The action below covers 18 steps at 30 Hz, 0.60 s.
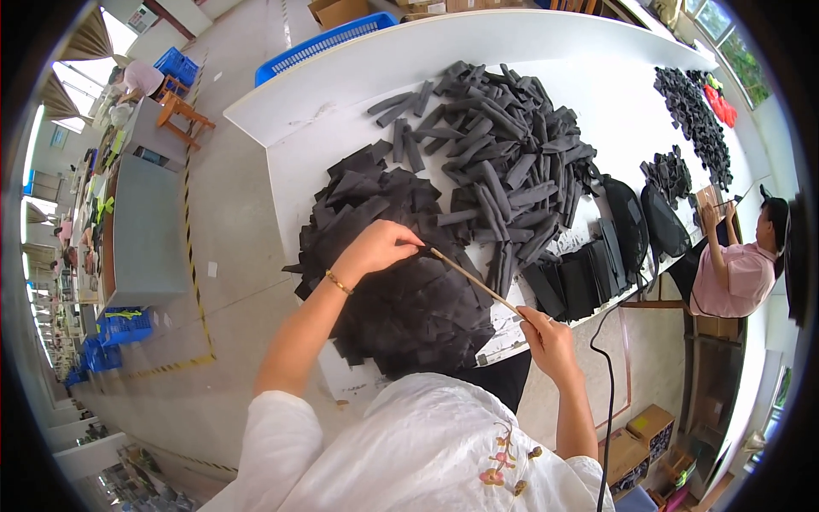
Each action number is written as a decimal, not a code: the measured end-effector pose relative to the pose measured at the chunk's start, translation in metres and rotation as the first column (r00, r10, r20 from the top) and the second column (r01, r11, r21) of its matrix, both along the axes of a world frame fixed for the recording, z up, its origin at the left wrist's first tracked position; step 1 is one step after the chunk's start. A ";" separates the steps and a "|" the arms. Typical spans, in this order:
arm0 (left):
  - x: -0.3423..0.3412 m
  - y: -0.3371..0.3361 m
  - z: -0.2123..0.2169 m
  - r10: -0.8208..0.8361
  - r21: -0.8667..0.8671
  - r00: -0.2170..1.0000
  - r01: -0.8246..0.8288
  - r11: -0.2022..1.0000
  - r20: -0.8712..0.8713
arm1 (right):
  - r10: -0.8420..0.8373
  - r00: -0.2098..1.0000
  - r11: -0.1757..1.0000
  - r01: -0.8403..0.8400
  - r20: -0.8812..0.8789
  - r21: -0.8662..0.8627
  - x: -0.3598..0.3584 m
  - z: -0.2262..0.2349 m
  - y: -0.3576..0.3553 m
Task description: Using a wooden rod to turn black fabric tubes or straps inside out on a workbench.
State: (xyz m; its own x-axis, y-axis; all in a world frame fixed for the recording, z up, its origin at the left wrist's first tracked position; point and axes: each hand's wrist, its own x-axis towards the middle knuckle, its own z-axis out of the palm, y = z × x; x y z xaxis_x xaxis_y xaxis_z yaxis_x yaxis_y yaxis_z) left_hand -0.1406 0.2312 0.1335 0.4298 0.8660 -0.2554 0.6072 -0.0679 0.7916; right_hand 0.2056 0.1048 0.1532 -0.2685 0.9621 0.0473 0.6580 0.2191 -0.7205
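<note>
My right hand (550, 341) grips the near end of a thin, light wooden stick (474, 279), which slants up and left over the table. At the stick's far end my left hand (380, 247) is closed in a pinch. A dark bit of fabric shows at those fingertips; its outline blends into what lies behind. Under both hands spreads a large heap of flat black fabric pieces (409, 311). Beyond it, a pile of narrow black fabric tubes (512, 154) covers the middle of the white table (299, 171).
Black mesh pouches (627, 222) and a row of stacked black pieces (580, 277) lie along the table's right edge, near a black cable (607, 367). A raised white board (341, 77) borders the far side. At right sits a co-worker in a pink shirt (735, 277).
</note>
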 end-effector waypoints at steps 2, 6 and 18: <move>0.000 -0.004 -0.001 -0.023 0.042 1.000 0.024 0.999 -0.018 | -0.007 1.000 1.000 0.007 0.010 -0.004 -0.001 -0.001 -0.002; -0.006 -0.008 -0.004 -0.053 0.075 0.999 0.053 0.996 -0.006 | -0.027 1.000 1.000 0.026 -0.007 -0.016 -0.001 -0.004 -0.008; -0.017 -0.008 -0.010 -0.012 -0.006 1.000 0.012 1.000 0.018 | 0.021 0.999 0.999 -0.020 0.035 -0.033 -0.011 0.006 -0.013</move>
